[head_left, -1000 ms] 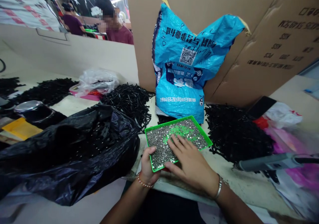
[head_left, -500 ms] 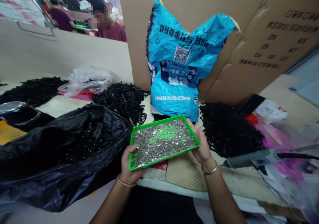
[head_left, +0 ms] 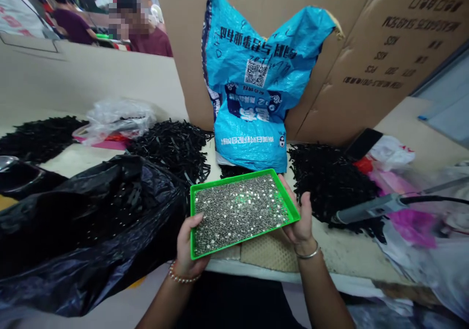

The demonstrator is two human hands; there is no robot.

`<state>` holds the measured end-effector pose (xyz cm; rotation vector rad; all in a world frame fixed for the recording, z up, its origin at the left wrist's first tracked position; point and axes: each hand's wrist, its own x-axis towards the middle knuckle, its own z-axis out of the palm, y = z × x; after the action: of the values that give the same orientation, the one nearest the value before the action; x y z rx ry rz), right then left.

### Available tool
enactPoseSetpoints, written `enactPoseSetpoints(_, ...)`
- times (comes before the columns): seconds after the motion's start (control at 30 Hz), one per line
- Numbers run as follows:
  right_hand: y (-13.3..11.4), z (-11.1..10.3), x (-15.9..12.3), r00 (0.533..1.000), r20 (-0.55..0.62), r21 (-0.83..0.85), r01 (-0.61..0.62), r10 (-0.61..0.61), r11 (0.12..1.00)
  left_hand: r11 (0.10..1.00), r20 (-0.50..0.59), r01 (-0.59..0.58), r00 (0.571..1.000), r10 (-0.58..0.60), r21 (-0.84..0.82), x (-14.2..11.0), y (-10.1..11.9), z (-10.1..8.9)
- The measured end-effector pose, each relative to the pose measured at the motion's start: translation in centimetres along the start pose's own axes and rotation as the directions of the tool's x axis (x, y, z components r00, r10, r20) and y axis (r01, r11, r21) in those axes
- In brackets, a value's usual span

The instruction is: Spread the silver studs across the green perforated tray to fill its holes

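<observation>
Between my hands is a shallow green tray (head_left: 238, 247), raised above the table edge and slightly tilted. A layer of small silvery metal pieces (head_left: 234, 216) covers most of its floor; green shows through near the right end. My left hand (head_left: 188, 246) grips the left end, thumb over the rim and fingers beneath. At the right end, my right hand (head_left: 300, 221) holds the tray from the side and below, its thumb pointing up; some of its fingers are hidden underneath. Behind the tray stands a blue woven sack (head_left: 252, 104) with upside-down print.
A black plastic bag (head_left: 139, 231) with small pieces inside lies at left. Heaps of black strips (head_left: 172, 146) and more black strips (head_left: 326, 187) flank the sack. A grey corded power tool (head_left: 370, 209) is at right. Cardboard (head_left: 359, 36) stands behind; a co-worker (head_left: 146, 31) is beyond.
The metal pieces have shifted leftward in the tray, so the bare green patch is now near the right end rather than the upper middle. Both hands keep their hold; the view has turned slightly.
</observation>
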<state>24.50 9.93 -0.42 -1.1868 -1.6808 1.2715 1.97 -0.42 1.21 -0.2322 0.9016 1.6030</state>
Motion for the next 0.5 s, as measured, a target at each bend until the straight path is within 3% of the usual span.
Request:
enactPoseSetpoints(0.2, 0.1, -0.1, 0.2, 0.997, 0.046, 0.188, -0.065, 0.057, 0.98, 0.999, -0.008, 0.024, 1.0, -0.024, 0.021, -0.1, -0.5, 0.9)
enactPoseSetpoints(0.33, -0.1, -1.6, -0.1, 0.997, 0.066, 0.034, -0.044, 0.042, 0.998, 0.998, 0.021, 0.063, 0.998, -0.063, -0.021, 0.7, -1.1, 0.2)
enactPoseSetpoints(0.43, -0.6, -4.0, -0.9, 0.981, -0.11, -0.311, 0.116, -0.157, 0.943, 0.989, 0.088, 0.141, 0.987, -0.137, -0.042, 1.3, -2.3, -0.4)
enactPoseSetpoints(0.5, -0.8, -5.4, -0.7, 0.896, -0.092, -0.519, 0.33, -0.435, 0.789, 0.984, 0.195, 0.172, 0.968, -0.16, -0.05, 1.8, -3.0, -0.5)
